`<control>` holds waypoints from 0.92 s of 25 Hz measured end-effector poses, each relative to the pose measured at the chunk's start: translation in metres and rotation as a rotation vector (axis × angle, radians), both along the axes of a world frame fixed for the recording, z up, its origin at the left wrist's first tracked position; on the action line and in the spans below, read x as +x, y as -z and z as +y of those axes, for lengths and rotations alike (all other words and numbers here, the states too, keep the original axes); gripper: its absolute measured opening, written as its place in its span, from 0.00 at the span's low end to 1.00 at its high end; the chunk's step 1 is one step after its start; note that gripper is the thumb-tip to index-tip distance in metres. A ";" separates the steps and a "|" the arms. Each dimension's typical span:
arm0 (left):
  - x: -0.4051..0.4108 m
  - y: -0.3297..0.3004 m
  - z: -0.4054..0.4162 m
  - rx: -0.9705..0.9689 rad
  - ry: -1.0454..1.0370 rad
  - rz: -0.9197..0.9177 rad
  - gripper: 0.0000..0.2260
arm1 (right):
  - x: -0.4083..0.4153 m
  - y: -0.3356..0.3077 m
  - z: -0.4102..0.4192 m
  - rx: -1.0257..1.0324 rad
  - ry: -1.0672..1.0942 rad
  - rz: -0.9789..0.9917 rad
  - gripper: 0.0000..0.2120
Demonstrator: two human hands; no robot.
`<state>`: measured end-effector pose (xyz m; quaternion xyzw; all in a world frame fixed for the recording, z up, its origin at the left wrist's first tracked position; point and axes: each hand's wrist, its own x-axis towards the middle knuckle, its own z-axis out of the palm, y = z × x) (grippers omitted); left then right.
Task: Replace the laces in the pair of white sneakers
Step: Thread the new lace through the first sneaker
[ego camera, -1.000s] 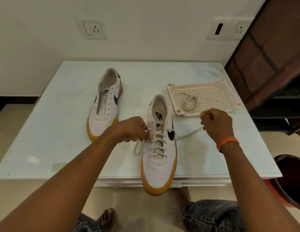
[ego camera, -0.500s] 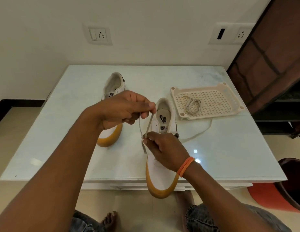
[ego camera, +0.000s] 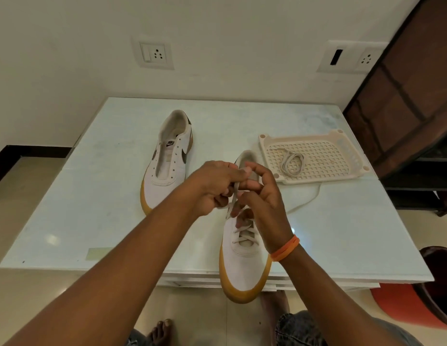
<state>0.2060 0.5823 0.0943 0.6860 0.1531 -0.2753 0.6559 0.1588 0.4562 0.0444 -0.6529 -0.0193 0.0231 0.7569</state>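
My left hand [ego camera: 212,186] and my right hand [ego camera: 261,196] meet at the centre of the frame, and the fingers of both pinch the lace [ego camera: 233,196] above the laced sneaker [ego camera: 245,260]. The unlaced sneaker [ego camera: 169,163] lies upper left of them. A spare lace [ego camera: 292,164] is in the tray [ego camera: 342,156].

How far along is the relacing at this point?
Done: the near sneaker shows crossed lacing over its lower eyelets. In hand: the left hand and right hand both pinch its lace above the upper eyelets. Left: the far sneaker has bare eyelets, and a coiled lace waits in the tray.
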 end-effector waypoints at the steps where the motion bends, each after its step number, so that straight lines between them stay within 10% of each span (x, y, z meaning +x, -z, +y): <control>1: 0.000 0.002 -0.004 -0.044 -0.023 0.004 0.06 | 0.001 0.000 0.000 -0.008 -0.016 0.015 0.23; 8: 0.009 0.005 0.004 0.061 -0.143 -0.127 0.05 | 0.025 -0.005 -0.047 0.112 -0.223 0.241 0.13; 14: 0.016 0.004 0.020 0.579 -0.313 -0.541 0.09 | 0.039 -0.004 -0.095 0.166 -0.128 0.259 0.10; 23: 0.018 -0.013 0.063 0.987 0.301 -0.290 0.32 | 0.048 0.011 -0.095 0.192 0.066 0.394 0.07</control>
